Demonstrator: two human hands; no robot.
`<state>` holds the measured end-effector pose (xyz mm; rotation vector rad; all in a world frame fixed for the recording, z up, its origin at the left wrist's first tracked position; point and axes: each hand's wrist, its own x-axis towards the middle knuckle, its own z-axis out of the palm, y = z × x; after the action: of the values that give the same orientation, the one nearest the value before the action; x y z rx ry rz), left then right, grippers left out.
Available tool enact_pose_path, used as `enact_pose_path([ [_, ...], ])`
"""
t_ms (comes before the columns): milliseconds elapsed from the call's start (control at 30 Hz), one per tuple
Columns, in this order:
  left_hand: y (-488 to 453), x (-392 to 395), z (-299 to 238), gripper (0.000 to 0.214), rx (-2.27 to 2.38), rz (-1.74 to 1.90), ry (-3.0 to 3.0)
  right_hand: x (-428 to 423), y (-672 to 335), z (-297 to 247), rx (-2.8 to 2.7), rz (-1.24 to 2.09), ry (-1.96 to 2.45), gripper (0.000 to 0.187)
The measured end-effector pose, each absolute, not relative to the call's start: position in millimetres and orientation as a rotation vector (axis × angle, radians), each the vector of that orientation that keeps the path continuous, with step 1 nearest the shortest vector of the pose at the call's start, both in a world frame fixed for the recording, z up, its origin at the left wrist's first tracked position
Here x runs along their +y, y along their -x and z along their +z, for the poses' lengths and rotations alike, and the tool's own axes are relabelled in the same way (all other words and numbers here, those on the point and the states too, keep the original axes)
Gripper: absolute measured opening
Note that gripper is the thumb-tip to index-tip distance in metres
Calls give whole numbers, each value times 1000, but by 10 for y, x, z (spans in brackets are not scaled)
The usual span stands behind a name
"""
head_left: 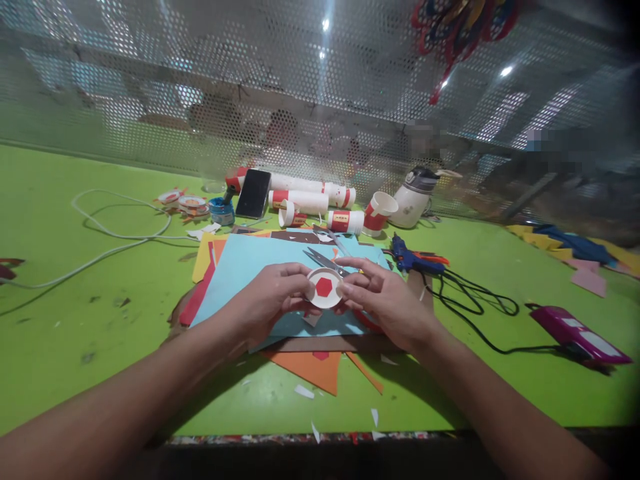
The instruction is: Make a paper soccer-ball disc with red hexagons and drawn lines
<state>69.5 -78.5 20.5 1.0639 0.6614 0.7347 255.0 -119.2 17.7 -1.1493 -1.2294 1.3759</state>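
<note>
Between my two hands is a small round white paper disc with a raised rim, a cup bottom by its look, with a red hexagon at its centre. My left hand pinches its left edge. On the right edge, the thumb and fingers of my right hand close on it, the index finger reaching out above. Just behind the disc, scissors lie with their blades parted on light blue paper; my right hand partly hides their red handle.
Paper cups, a phone, a blue jar and a white kettle-like bottle stand or lie at the back. Right are a blue glue gun, its black cord and a magenta power strip. Orange paper and scraps lie in front.
</note>
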Motion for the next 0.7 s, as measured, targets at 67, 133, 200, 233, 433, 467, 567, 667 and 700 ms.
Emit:
enact_pose_path([
  [67, -694, -784, 197, 8, 664, 738, -1040, -1190, -2550, 181, -1231, 1375, 1153, 52],
  [133, -693, -784, 187, 8, 660, 746, -1036, -1190, -2549, 185, -1236, 1374, 1154, 52],
  [200, -692, -785, 177, 4, 649, 746, -1058, -1192, -2549, 188, -1239, 1373, 1153, 52],
  [233, -692, -786, 173, 3, 647, 744, -1069, -1194, -2550, 189, -1240, 1373, 1152, 51],
  [433, -704, -791, 152, 13, 720, 711, -1138, -1203, -2571, 176, -1239, 1388, 1131, 46],
  [467, -705, -790, 147, 13, 737, 709, -1151, -1199, -2575, 171, -1234, 1389, 1122, 44],
  [567, -706, -785, 139, 14, 761, 709, -1170, -1179, -2580, 156, -1207, 1379, 1095, 34],
  [667, -703, -788, 147, 14, 771, 700, -1177, -1161, -2577, 148, -1191, 1380, 1080, 28],
  [700, -702, -791, 152, 14, 776, 699, -1173, -1158, -2575, 148, -1192, 1386, 1078, 28],
])
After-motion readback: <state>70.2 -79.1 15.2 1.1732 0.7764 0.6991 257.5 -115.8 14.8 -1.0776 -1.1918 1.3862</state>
